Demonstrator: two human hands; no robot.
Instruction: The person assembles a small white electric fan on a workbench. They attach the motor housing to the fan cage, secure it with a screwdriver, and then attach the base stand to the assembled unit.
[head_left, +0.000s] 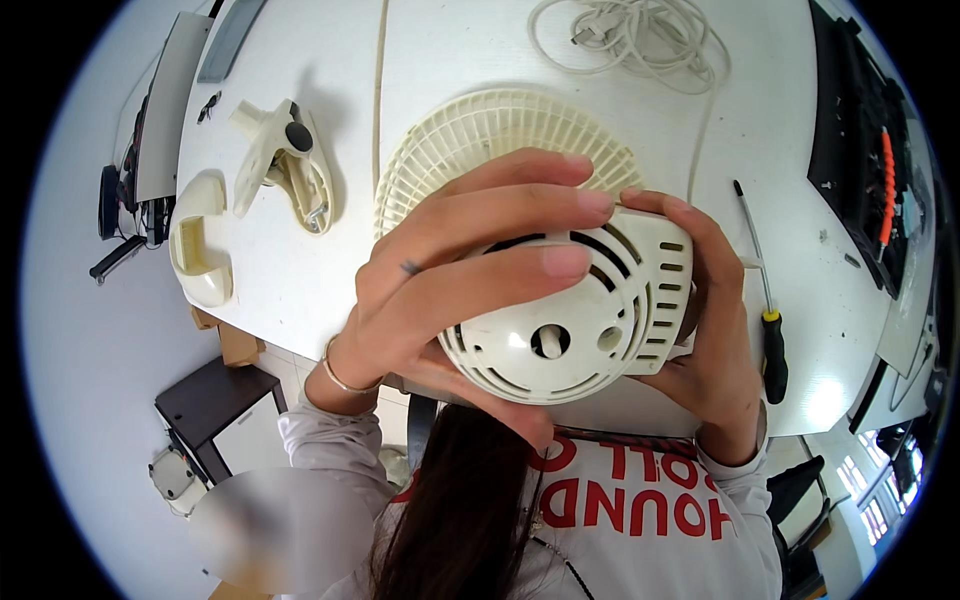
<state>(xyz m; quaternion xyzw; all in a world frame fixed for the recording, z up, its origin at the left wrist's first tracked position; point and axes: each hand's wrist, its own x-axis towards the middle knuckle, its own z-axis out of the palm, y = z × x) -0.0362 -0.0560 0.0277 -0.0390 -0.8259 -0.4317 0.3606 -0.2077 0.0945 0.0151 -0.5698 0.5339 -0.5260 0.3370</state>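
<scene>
Between my two hands is a cream fan motor housing, its slotted round back turned up toward me, with a small post in a hole near its lower middle. My left hand spreads its fingers over the top and curls its thumb under the lower edge. Around the housing's right side, by the row of short slots, my right hand is wrapped; some of its fingers are hidden. Just beyond, a round cream fan grille is partly covered by my left hand. Whether the housing is joined to it, I cannot tell.
A cream clip base and a curved cream cover lie on the left of the white table. To the right is a screwdriver with a black and yellow handle. A coiled pale cable lies at the back, a black tool case far right.
</scene>
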